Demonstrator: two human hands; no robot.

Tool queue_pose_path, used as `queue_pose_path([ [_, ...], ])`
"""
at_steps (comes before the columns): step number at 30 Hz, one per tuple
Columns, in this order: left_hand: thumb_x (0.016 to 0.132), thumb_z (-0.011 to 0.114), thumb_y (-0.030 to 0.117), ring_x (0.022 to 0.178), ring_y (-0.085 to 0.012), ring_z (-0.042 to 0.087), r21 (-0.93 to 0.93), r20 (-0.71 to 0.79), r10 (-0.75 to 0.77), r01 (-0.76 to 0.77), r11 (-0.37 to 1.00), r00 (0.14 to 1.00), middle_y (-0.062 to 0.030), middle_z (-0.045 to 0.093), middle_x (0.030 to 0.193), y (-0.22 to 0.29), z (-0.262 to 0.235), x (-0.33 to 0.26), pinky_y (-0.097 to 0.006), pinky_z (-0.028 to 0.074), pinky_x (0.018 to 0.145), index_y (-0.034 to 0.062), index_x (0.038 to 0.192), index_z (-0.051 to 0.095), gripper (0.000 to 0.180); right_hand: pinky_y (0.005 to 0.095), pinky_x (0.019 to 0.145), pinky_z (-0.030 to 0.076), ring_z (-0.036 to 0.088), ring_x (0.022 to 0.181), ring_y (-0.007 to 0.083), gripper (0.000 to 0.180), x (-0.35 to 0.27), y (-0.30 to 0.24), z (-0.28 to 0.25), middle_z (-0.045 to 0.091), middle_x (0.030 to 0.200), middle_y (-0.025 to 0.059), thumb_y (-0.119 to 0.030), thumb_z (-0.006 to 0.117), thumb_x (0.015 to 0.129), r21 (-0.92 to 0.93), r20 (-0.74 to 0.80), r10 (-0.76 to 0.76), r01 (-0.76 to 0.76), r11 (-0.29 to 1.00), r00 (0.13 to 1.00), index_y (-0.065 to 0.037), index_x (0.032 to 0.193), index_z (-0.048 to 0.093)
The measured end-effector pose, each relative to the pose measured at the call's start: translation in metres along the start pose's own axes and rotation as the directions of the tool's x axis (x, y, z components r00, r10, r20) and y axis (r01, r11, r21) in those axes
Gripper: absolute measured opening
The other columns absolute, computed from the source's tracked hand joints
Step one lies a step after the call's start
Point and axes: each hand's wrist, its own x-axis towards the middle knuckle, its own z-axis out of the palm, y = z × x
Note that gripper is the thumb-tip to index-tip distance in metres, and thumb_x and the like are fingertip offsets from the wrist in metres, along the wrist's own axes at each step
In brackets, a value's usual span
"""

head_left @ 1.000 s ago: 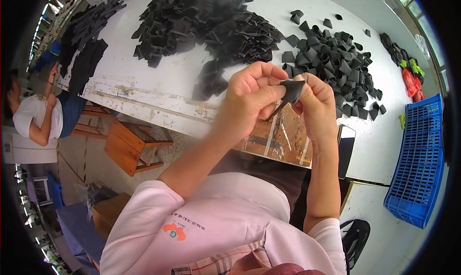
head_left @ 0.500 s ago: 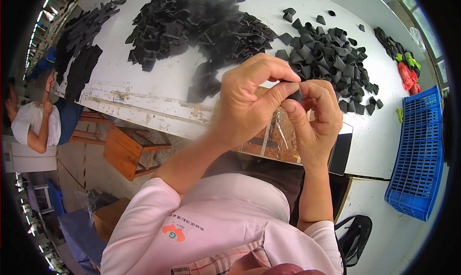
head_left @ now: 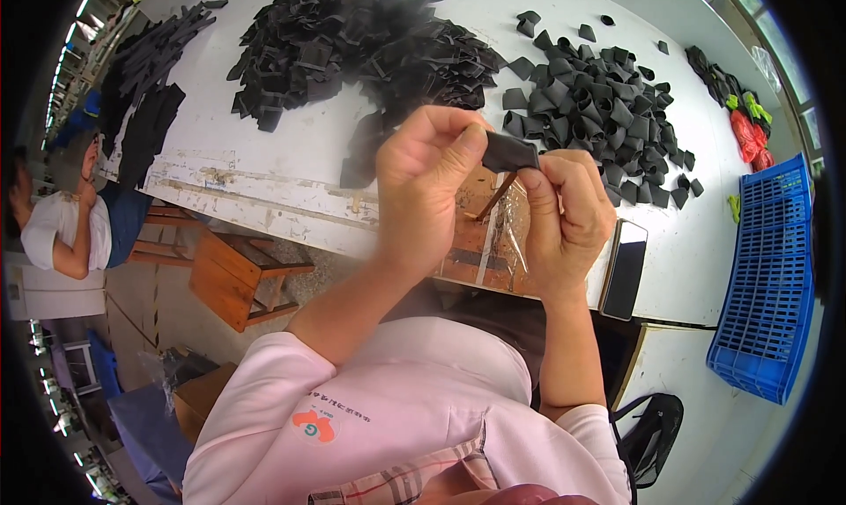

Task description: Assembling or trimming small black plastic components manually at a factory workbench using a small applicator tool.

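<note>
A small black fabric piece (head_left: 509,152) is stretched between my two hands above the near edge of the table. My left hand (head_left: 429,166) pinches its left end between thumb and fingers. At the other end, my right hand (head_left: 568,207) grips the lower right corner, also with thumb and fingers. Beyond my right hand lies a heap of black rolled, cone-like fabric pieces (head_left: 608,104). Past my left hand is a large pile of flat black fabric pieces (head_left: 304,55).
Long black strips (head_left: 145,126) lie at the table's left end. A wooden board (head_left: 485,263) sits under my hands, a dark phone (head_left: 626,271) beside it. A blue plastic crate (head_left: 765,276) stands at right. A person (head_left: 75,223) and a wooden stool (head_left: 233,276) are at left.
My hands have moved slightly apart and left. The black fabric piece, mostly hidden by my fingers before, is now spread out between them. The phone shows more fully.
</note>
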Motion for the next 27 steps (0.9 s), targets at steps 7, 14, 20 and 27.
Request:
queue_pose_path([
  [7, 0.085, 0.047, 0.000, 0.079, -0.0075, 0.051, 0.238, 0.037, 0.063, -0.070, 0.969, 0.997, -0.0056, 0.055, 0.090, 0.001, -0.005, -0.006, -0.020, 0.039, 0.074, -0.0011, 0.091, 0.053, 0.008, 0.0323, 0.048, 0.041, 0.052, 0.058, 0.0253, 0.015, 0.000, -0.004, -0.003, 0.052, 0.071, 0.0119, 0.006, 0.058, 0.069, -0.028, -0.017, -0.109, 0.109, 0.994, 0.994, 0.001, 0.083, 0.056],
  [14, 0.081, 0.052, 0.001, 0.082, -0.0095, 0.049, 0.216, 0.160, 0.051, -0.085, 0.973, 0.986, -0.0065, 0.055, 0.092, 0.006, 0.005, -0.003, -0.022, 0.038, 0.077, -0.0019, 0.094, 0.053, 0.014, 0.0334, 0.050, 0.043, 0.054, 0.059, 0.0260, 0.012, -0.008, -0.005, -0.004, 0.050, 0.073, 0.0096, -0.006, 0.059, 0.075, 0.004, 0.029, 0.015, -0.015, 1.000, 0.999, -0.003, 0.086, 0.056],
  [20, 0.078, 0.060, 0.005, 0.074, -0.0100, 0.049, 0.419, 0.314, 0.065, -0.199, 0.886, 0.947, -0.0058, 0.056, 0.084, 0.008, -0.007, 0.007, -0.020, 0.039, 0.067, -0.0016, 0.084, 0.058, 0.009, 0.0325, 0.050, 0.042, 0.053, 0.057, 0.0242, 0.012, -0.005, -0.010, -0.006, 0.050, 0.074, 0.0088, -0.010, 0.060, 0.077, -0.011, 0.055, 0.028, -0.028, 1.000, 0.998, -0.003, 0.086, 0.056],
  [27, 0.079, 0.060, 0.008, 0.062, -0.0064, 0.045, 0.517, 0.313, 0.147, -0.298, 0.803, 0.938, -0.0031, 0.054, 0.075, 0.003, -0.010, 0.008, -0.018, 0.036, 0.055, -0.0011, 0.079, 0.054, 0.011, 0.0309, 0.052, 0.042, 0.053, 0.060, 0.0244, 0.014, 0.001, -0.010, -0.006, 0.054, 0.076, 0.0103, -0.003, 0.060, 0.074, -0.078, 0.121, 0.023, -0.014, 0.997, 0.992, -0.001, 0.087, 0.059],
])
